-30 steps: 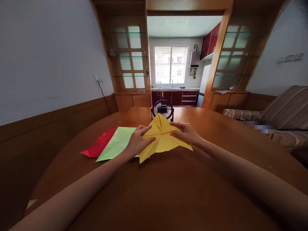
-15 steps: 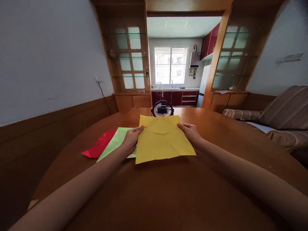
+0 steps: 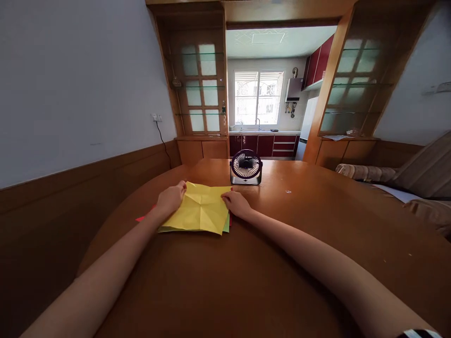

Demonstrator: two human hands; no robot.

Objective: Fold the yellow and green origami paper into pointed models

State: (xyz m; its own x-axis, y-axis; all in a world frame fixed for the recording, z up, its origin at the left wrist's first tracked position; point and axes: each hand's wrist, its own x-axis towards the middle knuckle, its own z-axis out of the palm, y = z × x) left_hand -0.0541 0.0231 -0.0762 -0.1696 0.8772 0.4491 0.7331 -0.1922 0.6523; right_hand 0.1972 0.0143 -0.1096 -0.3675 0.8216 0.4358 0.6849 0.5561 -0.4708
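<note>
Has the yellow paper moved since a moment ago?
Yes. The yellow paper now lies left of the small fan, on top of the green and red sheets; before, it was in front of the fan, beside them.

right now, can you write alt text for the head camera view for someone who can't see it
Two bare hands, left hand and right hand, rest on the side edges of a creased yellow paper lying flat on a wooden table. Green and red edges peek out beneath it, and a small fan stands just behind.
</note>
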